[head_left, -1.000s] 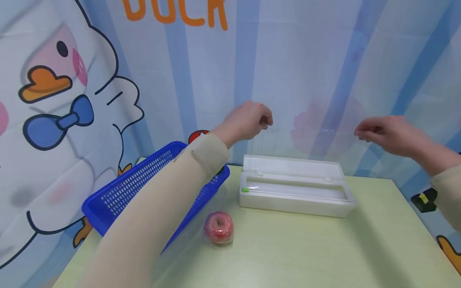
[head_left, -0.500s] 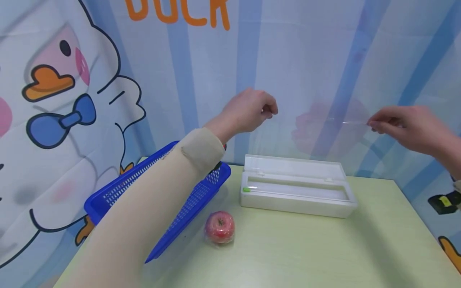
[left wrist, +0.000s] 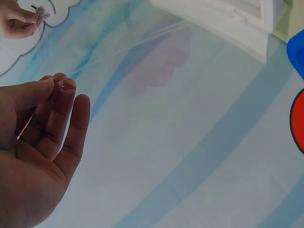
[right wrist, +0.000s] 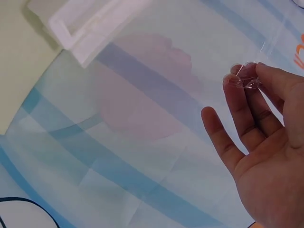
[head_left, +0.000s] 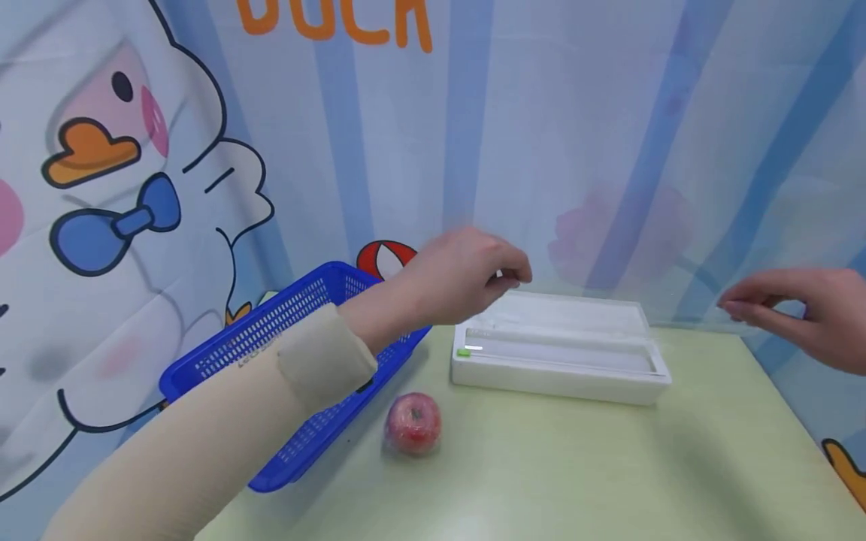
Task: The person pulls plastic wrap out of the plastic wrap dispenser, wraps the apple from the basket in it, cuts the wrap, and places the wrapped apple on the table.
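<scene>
Both hands pinch the ends of a transparent sheet of cling film [right wrist: 250,83], stretched between them and hard to see in the head view. My left hand [head_left: 467,274] is over the back of the table, overlapping the dispenser's left end in the head view. At the far right is my right hand [head_left: 805,312], thumb against fingertips. Crumpled film shows at the fingertips in both wrist views. Below and between the hands stands a white cling film dispenser [head_left: 555,382], its lid raised. A red apple [head_left: 413,423], covered in clear film, sits in front of the dispenser, to its left.
A blue perforated basket [head_left: 271,481] stands on the table's left side, partly hidden behind my left sleeve. The pale green tabletop [head_left: 541,473] ends at the right edge. A printed duck curtain [head_left: 575,113] hangs close behind the table.
My hands first rose a little, the right one moving outward; then both came down towards the dispenser, still pinching the film. The apple and dispenser have stayed in place.
</scene>
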Available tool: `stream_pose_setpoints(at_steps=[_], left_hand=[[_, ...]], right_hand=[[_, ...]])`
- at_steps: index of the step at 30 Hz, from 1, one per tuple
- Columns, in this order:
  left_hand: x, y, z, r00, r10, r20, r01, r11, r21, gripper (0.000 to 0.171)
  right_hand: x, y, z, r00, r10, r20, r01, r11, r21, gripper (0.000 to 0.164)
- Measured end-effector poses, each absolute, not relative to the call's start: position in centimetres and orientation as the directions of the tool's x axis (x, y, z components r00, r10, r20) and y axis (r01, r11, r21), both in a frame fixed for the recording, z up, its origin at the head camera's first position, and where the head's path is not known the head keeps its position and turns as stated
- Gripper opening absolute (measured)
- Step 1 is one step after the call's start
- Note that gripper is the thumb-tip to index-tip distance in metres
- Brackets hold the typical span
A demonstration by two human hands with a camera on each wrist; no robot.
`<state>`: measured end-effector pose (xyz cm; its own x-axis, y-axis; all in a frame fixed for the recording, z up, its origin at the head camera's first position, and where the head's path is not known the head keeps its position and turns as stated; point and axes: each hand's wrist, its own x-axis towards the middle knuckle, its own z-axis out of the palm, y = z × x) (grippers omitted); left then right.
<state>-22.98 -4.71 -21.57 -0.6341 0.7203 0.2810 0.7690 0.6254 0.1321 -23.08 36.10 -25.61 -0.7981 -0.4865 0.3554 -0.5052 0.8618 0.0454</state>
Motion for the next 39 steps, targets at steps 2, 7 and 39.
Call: stream_pose_setpoints(at_steps=[2,7,39], left_hand=[[-22.2,-4.8,-22.2,-0.608,0.739,0.289,0.79,0.601,0.126,0.021],[-20.3,-4.5,-24.3,-0.542,0.806,0.238,0.84,0.529,0.124,0.02],[-11.4,-5.6,-43.2,-0.454,0.887,0.089,0.853,0.461,-0.246,0.012]], right_hand=[[-22.0,36.1,-26.2,-0.804,-0.489,0.338,-0.501,0.864,0.058,0.016],[-19.5,36.6,-28.8,-0.829,-0.494,0.262,-0.501,0.864,0.047,0.017],[-14.0,37.0,-46.2,-0.733,-0.666,-0.139,-0.592,0.725,-0.351,0.01]])
